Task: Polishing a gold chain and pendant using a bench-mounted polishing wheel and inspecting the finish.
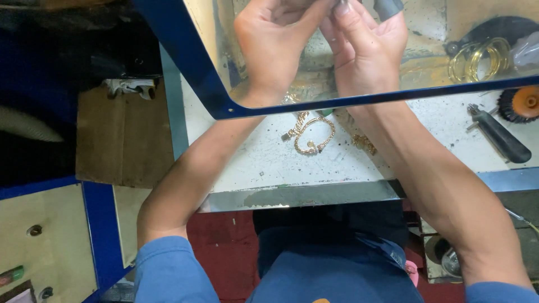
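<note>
— Looking past the blue-framed clear shield [314, 104], what are both hands doing?

— The left hand [275, 45] and right hand [368, 47] meet at the far edge, fingers curled together; whatever they pinch is hidden.

— And the jewellery?

— A gold chain bracelet [314, 134] lies nearer on the white worktop [264, 163], gold bangles [477, 59] far right.

Both forearms reach forward, bare to rolled blue sleeves — left hand [275, 42] and right hand [368, 47] raised close together, fingers curled inward, fingertips nearly meeting — grip unclear.
</note>
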